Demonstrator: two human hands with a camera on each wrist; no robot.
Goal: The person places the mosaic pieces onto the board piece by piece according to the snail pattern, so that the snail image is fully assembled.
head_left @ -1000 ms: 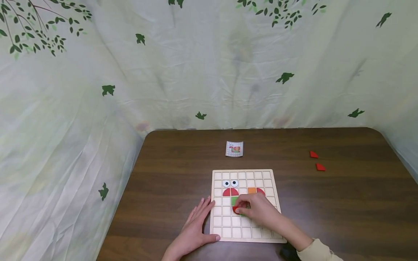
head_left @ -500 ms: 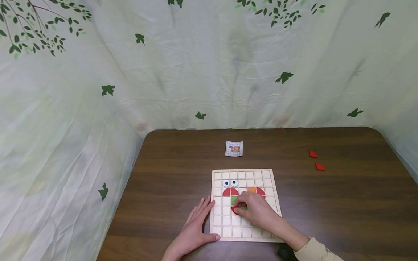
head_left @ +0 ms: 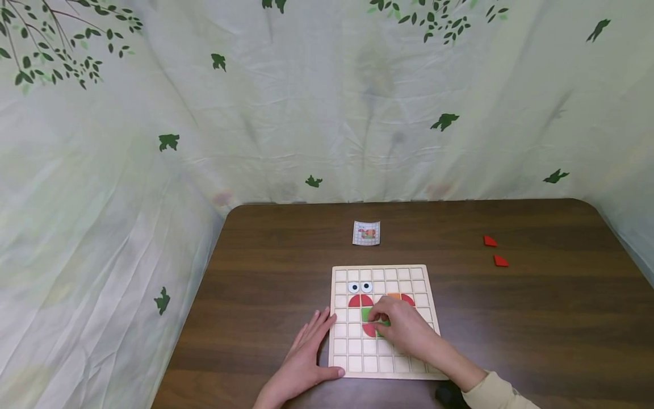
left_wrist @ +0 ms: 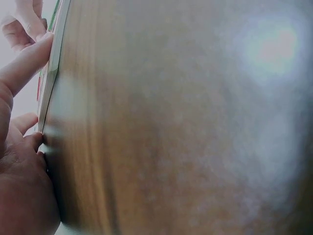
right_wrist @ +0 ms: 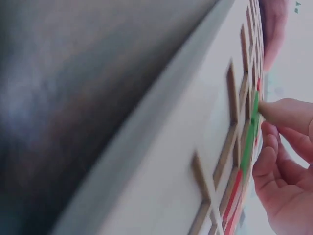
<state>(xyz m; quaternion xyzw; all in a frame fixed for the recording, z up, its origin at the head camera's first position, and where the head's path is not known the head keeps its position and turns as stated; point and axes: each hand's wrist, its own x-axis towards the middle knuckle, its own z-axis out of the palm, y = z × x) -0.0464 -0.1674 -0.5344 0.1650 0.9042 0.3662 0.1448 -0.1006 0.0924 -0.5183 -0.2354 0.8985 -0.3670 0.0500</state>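
A pale wooden grid board (head_left: pixel 355 363) lies on the table, with two eye pieces (head_left: pixel 360 287) and several coloured pieces in its cells. My right hand (head_left: pixel 401 324) is over its middle, thumb and fingers loosely bent beside a rounded red piece (head_left: pixel 368 330) lying flat in a cell. A green square (head_left: pixel 365 314) sits above that piece. In the right wrist view the thumb tip touches or nearly touches green pieces (right_wrist: pixel 249 142); nothing shows between the fingers. My left hand (head_left: pixel 306 349) rests along the board's left edge, fingers extended, thumb at the near corner. My right hand hides some cells.
A small picture card (head_left: pixel 366 233) lies behind the board. Two red quarter-round pieces (head_left: pixel 490 241) are at the right on the brown table (head_left: pixel 541 318). A dark object (head_left: pixel 449 395) sits by the near edge, under the right forearm. A leaf-printed curtain (head_left: pixel 327 113) hangs behind.
The rounded red piece, pinched in my right hand a second ago, now lies flat in its cell below the green square. My right fingers have come off it slightly. My left hand stays put.
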